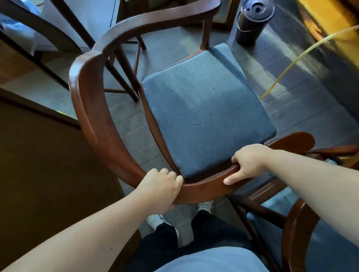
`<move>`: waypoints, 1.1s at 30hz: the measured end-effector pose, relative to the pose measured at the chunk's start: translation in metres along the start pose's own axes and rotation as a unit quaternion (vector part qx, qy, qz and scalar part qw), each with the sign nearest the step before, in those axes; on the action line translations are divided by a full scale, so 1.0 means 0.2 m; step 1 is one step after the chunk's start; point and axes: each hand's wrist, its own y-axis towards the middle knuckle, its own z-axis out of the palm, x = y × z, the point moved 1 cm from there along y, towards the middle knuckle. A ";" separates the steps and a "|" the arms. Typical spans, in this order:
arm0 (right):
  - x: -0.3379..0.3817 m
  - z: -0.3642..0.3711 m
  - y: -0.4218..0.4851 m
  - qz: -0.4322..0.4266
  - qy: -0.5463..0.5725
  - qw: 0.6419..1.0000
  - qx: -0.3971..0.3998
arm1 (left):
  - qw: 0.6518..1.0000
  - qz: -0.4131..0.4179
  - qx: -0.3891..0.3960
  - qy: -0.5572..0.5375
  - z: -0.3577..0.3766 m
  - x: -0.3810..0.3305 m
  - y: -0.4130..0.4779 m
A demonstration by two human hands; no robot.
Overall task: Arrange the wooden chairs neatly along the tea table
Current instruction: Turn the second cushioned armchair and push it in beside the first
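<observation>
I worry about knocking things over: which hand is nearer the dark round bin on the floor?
The right hand. It grips the chair rail on the bin's side; the left hand grips the rail farther away. Neither is close.

This looks like a tea room in a home or a small tea house. Round-backed wooden armchairs with blue seat cushions stand close together on a dark plank floor. A thick yellow-toned wooden table is at the right, with a dark lidded bucket and a thin yellowish hose near it.
</observation>
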 end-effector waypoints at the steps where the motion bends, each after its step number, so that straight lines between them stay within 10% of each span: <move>1: -0.01 0.01 -0.01 -0.008 0.007 1.000 -0.029 | 1.000 0.009 -0.005 -0.002 -0.02 0.01 -0.01; 13: 0.46 0.05 -0.01 0.037 0.122 0.972 -0.197 | 0.984 0.112 -0.136 0.036 -0.32 0.55 -0.18; 33: 1.21 -0.16 0.09 0.135 0.348 0.888 -0.269 | 0.924 0.351 -0.059 0.140 -0.37 1.29 -0.13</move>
